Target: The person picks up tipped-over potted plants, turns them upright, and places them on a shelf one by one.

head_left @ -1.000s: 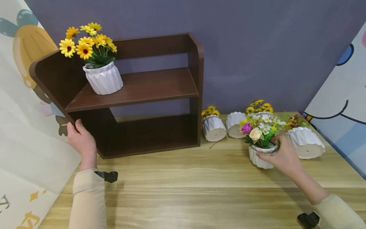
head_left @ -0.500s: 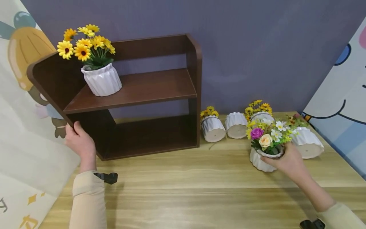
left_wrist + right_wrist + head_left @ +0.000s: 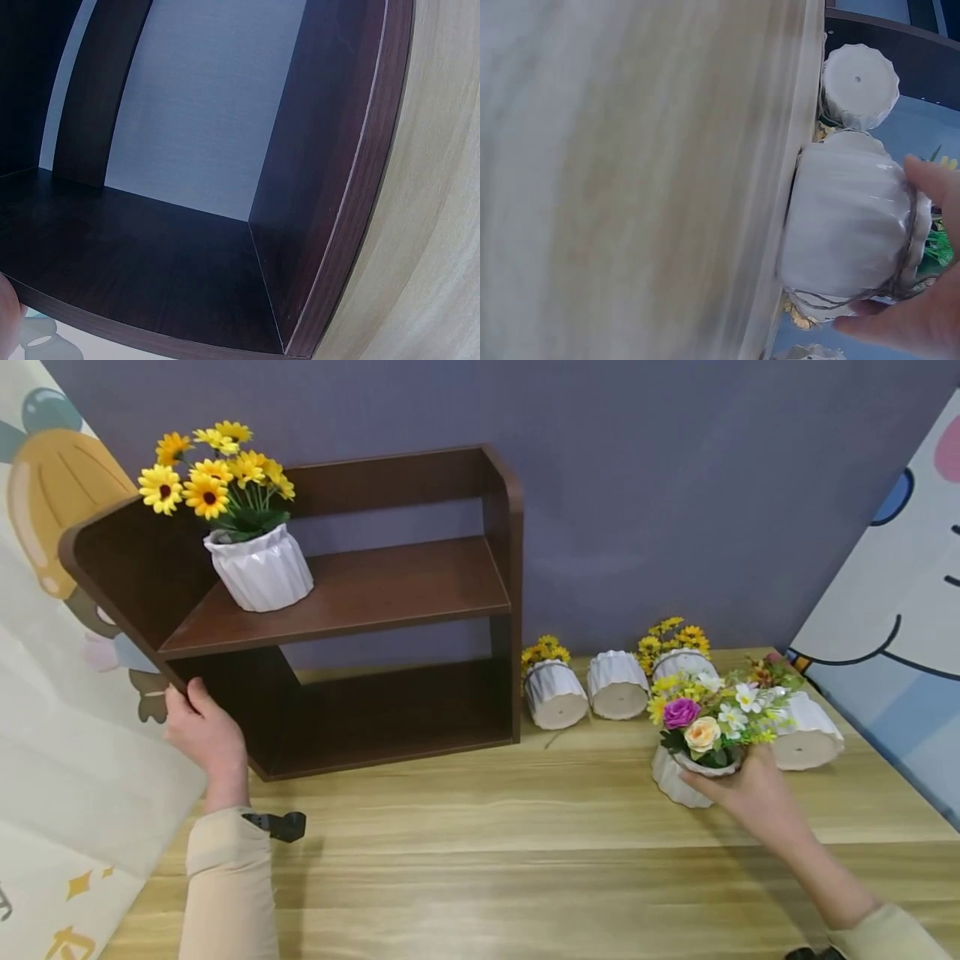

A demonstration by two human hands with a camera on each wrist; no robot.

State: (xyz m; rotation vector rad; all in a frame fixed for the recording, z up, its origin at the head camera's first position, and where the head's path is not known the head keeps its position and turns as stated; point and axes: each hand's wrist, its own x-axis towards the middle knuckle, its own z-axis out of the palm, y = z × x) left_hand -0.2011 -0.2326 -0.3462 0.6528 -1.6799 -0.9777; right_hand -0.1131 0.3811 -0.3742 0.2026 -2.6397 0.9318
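At the left in the head view, my left hand (image 3: 206, 735) grips the front edge of the left side panel of a dark brown two-tier shelf (image 3: 397, 581). In the left wrist view, part of a finger (image 3: 7, 319) shows at that panel's edge. My right hand (image 3: 753, 793) holds a white ribbed flower pot (image 3: 678, 781) by its rim, thumb on the near side. Purple and peach roses with small white flowers (image 3: 701, 718) fill it. In the right wrist view the pot (image 3: 847, 221) stands upright at the table surface, with twine round its rim.
A white pot of yellow daisies (image 3: 258, 568) stands on the upper shelf board. Several white pots lie on their sides along the back wall, among them one beside the shelf (image 3: 557, 695) and a larger one behind my right hand (image 3: 808, 735). The wooden table (image 3: 465, 860) extends in front.
My right hand and the flower pot have shifted slightly right and nearer, and the blooms now lean further right. The left hand keeps its grip on the shelf. The head view has moved slightly.
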